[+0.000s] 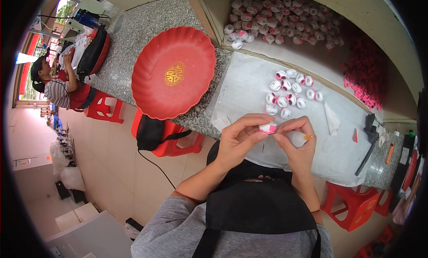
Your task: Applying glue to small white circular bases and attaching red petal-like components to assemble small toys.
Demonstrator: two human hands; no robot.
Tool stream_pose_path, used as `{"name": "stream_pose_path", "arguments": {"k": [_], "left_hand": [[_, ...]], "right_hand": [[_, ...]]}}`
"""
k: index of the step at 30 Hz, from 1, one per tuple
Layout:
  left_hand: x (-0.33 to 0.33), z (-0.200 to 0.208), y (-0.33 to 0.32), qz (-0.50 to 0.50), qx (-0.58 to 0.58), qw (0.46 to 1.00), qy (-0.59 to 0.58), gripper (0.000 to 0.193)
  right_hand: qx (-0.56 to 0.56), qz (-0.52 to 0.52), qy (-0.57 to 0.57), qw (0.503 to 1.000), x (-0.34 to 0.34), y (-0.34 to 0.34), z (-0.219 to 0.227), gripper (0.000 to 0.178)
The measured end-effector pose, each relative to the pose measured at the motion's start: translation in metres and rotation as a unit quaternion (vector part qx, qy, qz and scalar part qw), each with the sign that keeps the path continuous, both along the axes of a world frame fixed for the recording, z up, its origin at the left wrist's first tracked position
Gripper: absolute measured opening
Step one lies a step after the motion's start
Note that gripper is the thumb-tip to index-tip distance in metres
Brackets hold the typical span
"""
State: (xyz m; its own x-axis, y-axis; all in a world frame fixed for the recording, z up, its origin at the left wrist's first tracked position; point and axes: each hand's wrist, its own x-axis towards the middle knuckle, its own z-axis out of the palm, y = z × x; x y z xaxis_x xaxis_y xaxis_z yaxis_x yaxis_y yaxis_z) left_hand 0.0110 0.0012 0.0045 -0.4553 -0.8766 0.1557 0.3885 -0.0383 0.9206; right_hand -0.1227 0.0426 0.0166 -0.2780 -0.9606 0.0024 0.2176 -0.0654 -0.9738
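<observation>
Head view, read left to right. At far left a seated person (53, 86) in a striped top works at a separate table, with red stools (104, 107) nearby. A speckled stone worktop (133, 39) carries a red scalloped tray (174, 71) with a gold emblem at its centre. Below the worktop edge, a black bag (151, 132) rests on a red stool.

Your left hand (238, 140) rises from the lower edge, forearm angled up and to the right, fingers curled; thumb and fingertips pinch a small white piece with a pink patch (268, 128). Your right hand (298, 144) meets it from the right, fingertips touching the same piece, and closes round a small translucent bottle with an orange tip (299, 137). The piece sits between both hands, just above the near edge of a clear plastic sheet (249, 84) laid on the worktop.

Beyond the hands, a cluster of similar white-and-pink pieces (287, 91) lies on the sheet. Farther back, a tray (218, 10) holds a large heap of such pieces (281, 17) and, at right, a pile of small red parts (368, 71). A black tool (369, 144) lies at right.
</observation>
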Motion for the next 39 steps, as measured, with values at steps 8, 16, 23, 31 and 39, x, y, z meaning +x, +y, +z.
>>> {"name": "stream_pose_path", "arguments": {"k": [8,16,23,31,39], "left_hand": [[0.003,-0.002,0.003,-0.036,0.101,0.993,0.040,0.026],[0.003,-0.005,0.003,-0.045,0.004,0.999,0.000,0.024],[0.001,-0.009,0.002,-0.010,-0.059,0.998,-0.001,0.021],[0.001,-0.009,0.001,-0.017,-0.007,1.000,-0.008,0.018],[0.000,-0.002,-0.003,-0.055,0.013,0.998,-0.015,0.022]], "right_hand": [[0.031,0.105,-0.050,0.993,-0.002,-0.003,0.004,0.034],[0.036,0.094,-0.092,0.991,-0.006,0.001,-0.004,0.025],[0.028,0.078,-0.102,0.991,-0.002,0.003,-0.004,0.024],[0.028,0.067,-0.114,0.991,-0.001,0.004,-0.007,0.022],[0.032,0.064,-0.114,0.991,-0.004,0.004,-0.008,0.023]]}}
